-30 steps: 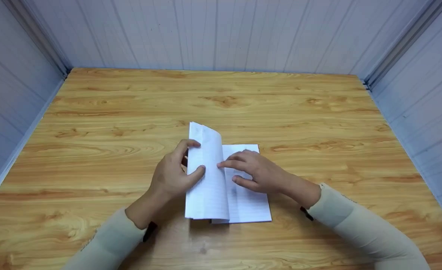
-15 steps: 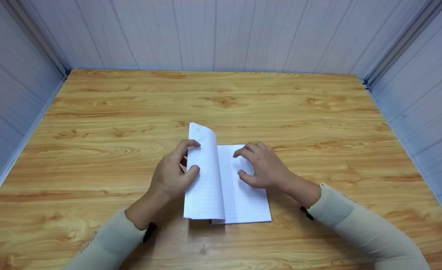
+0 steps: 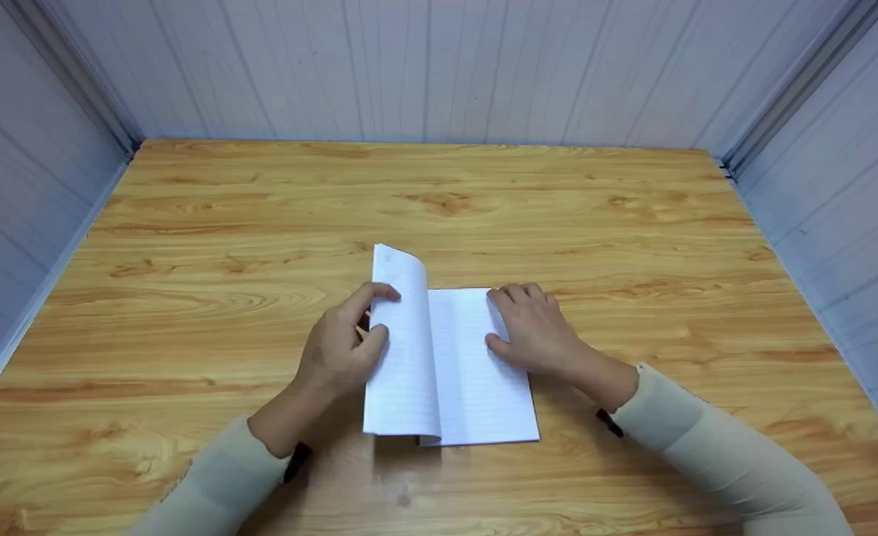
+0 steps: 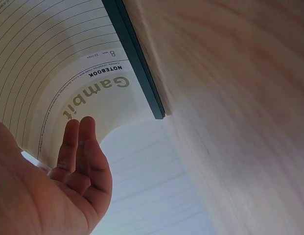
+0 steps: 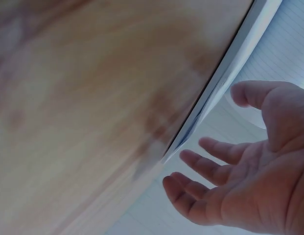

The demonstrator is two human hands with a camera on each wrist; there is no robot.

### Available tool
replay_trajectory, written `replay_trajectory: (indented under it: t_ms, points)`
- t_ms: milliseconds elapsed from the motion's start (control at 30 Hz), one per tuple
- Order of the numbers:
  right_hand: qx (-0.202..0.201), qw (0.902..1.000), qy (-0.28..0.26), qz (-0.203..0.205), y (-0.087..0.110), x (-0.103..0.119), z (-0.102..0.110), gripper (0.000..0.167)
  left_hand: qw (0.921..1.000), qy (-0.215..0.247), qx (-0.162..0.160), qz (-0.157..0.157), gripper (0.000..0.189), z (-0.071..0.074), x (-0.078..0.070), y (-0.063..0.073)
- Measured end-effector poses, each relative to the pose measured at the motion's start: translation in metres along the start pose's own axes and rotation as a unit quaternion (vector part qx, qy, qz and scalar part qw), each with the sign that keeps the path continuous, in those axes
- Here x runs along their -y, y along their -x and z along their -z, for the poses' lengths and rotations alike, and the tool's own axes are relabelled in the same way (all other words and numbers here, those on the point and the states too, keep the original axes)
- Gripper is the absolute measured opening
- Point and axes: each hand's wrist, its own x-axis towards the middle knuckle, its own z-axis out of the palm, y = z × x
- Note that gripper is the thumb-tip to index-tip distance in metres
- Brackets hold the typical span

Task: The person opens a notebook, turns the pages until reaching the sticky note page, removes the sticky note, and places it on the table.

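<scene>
A lined notebook (image 3: 481, 402) lies spread near the table's front middle. My left hand (image 3: 336, 350) pinches its raised left leaves (image 3: 402, 380), thumb on the lined face and fingers round the outer edge. In the left wrist view, the fingers (image 4: 68, 144) of that hand are at a surface printed "Gambit NOTEBOOK", beside a dark green edge (image 4: 134, 63). My right hand (image 3: 536, 333) is at the right page's outer edge, thumb over the page. The right wrist view shows that hand (image 5: 254, 181) with loosely bent, parted fingers beside the page stack (image 5: 210, 103).
A wood-grain table (image 3: 186, 231) surrounds the notebook. Pale panelled walls (image 3: 424, 71) rise at its back and both sides. Light sleeves (image 3: 677, 417) cover both forearms, with a small black piece (image 3: 297, 461) by the left wrist.
My right hand has moved off the raised leaves to the right page's outer edge. More of the right page shows. The left thumb has slid slightly left, with the leaves still held.
</scene>
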Motion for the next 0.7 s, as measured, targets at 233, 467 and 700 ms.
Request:
replay_trajectory:
  t_ms: [233, 467, 700]
  points:
    - [0.031, 0.9993, 0.002, -0.022, 0.0002, 0.0001, -0.0015, 0.071, 1.0000, -0.003, -0.002, 0.005, 0.027, -0.0009, 0.0000, 0.0001]
    - [0.045, 0.9985, -0.003, -0.031, 0.0003, 0.0011, -0.0011, 0.072, 0.9999, -0.009, 0.001, 0.009, 0.026, -0.0012, -0.0004, -0.0001]
    - [0.047, 0.9984, -0.021, -0.025, -0.0009, 0.0006, -0.0015, 0.072, 0.9998, -0.017, -0.002, 0.008, 0.028, -0.0016, 0.0001, -0.0008]
